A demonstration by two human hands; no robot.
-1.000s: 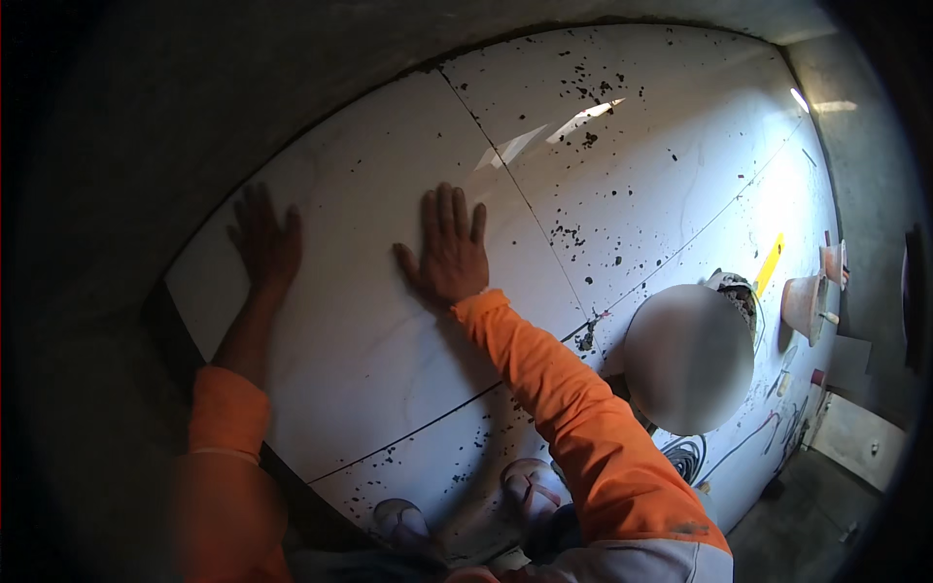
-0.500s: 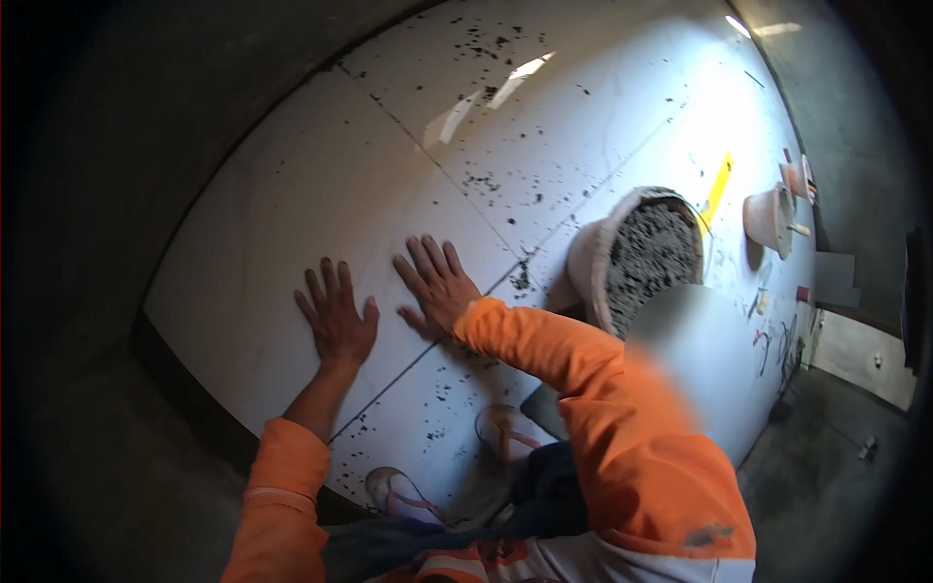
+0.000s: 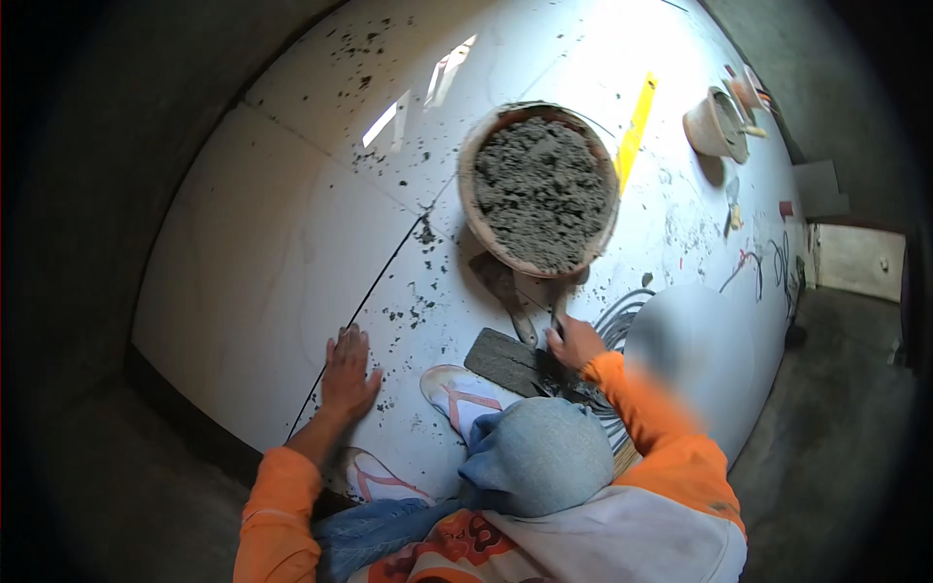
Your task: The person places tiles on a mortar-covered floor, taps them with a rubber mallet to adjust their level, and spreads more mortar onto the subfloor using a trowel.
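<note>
My left hand [image 3: 350, 374] lies open on the large white floor tiles [image 3: 233, 282], across a dark joint, fingers pointing away from me. My right hand [image 3: 578, 342] is closed on the handle of a trowel [image 3: 560, 301], whose upper part is partly hidden by a bucket [image 3: 471, 194] heaped with grey mortar [image 3: 535, 185]. A second trowel [image 3: 501, 290] lies beside it, handle toward me. Just below, a flat, mortar-caked dark tool [image 3: 501, 355] rests on the tile, near my sandalled foot [image 3: 452, 398]. Dark crumbs are scattered around.
A yellow bar [image 3: 637, 126] lies right of the bucket. Farther right are smaller buckets [image 3: 705, 131] with handled tools, a small tool [image 3: 735, 214] and wires [image 3: 753, 272]. Coiled hose [image 3: 622, 316] sits by my right hand. Concrete walls [image 3: 155, 68] edge the tiles; a pale panel [image 3: 855, 260] stands right.
Both hands were spread on the tiles. My right hand has moved right and closed on a trowel; my left stays flat. The view has swung toward the bucket, now fully visible.
</note>
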